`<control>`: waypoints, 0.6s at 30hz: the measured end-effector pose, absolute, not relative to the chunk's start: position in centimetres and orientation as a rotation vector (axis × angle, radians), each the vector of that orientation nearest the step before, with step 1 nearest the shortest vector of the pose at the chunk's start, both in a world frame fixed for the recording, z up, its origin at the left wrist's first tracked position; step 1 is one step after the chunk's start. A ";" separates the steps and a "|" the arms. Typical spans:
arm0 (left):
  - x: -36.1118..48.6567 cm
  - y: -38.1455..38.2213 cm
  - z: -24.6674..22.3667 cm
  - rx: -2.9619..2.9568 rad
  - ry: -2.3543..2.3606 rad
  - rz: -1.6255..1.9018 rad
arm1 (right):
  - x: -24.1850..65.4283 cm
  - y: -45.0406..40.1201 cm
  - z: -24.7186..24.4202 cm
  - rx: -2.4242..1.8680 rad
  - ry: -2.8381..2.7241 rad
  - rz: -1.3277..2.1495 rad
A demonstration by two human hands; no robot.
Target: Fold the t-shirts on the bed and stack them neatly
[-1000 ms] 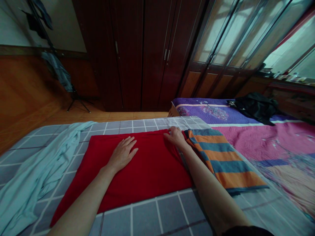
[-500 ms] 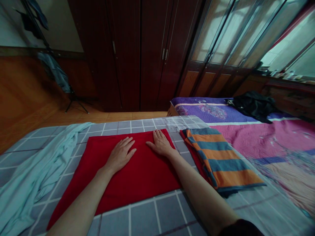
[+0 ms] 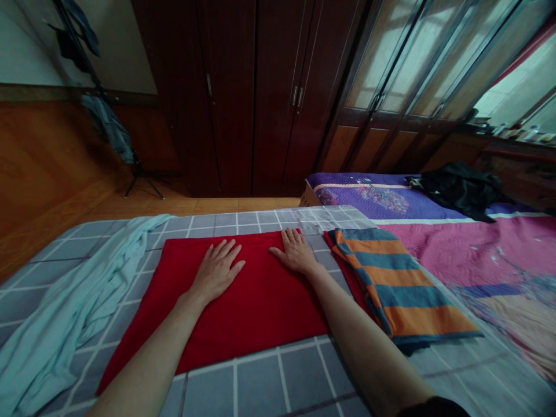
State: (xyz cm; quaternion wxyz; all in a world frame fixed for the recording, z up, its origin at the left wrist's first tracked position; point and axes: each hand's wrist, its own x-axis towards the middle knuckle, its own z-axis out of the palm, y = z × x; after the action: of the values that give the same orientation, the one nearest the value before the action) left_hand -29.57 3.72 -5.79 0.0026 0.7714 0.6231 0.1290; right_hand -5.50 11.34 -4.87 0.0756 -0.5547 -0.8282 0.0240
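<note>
A red cloth (image 3: 256, 301), folded flat into a broad shape with straight edges, lies in front of me on the grey checked bedsheet (image 3: 256, 382). Resting on its upper middle is my left hand (image 3: 217, 269), palm down with the fingers spread. My right hand (image 3: 295, 251) lies flat near the cloth's far right corner, thumb pointing left. Neither hand grips anything. My left forearm covers part of the cloth's left side, and the right forearm crosses its right edge.
Right of the red cloth sits a folded orange-and-blue striped garment (image 3: 403, 284) on darker red fabric. A pale aqua cloth (image 3: 87, 301) stretches along the left. Beyond are a purple-and-pink bed (image 3: 460, 243) with a black garment (image 3: 460, 185), a dark wardrobe (image 3: 278, 116) and a clothes stand (image 3: 136, 168).
The whole view has shifted slightly, so everything appears a little further right. Both hands stay flat on the red cloth in nearly the same places.
</note>
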 end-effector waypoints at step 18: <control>-32.4 3.9 -6.0 2.276 2.116 0.211 | -8.4 9.3 -4.5 -1.439 -2.648 0.095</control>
State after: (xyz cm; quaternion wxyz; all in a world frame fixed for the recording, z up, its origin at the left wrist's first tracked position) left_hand -32.37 3.87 -5.99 0.0132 0.7307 0.6792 0.0677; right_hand -8.39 9.25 -4.49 0.0630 -0.4762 -0.8765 0.0313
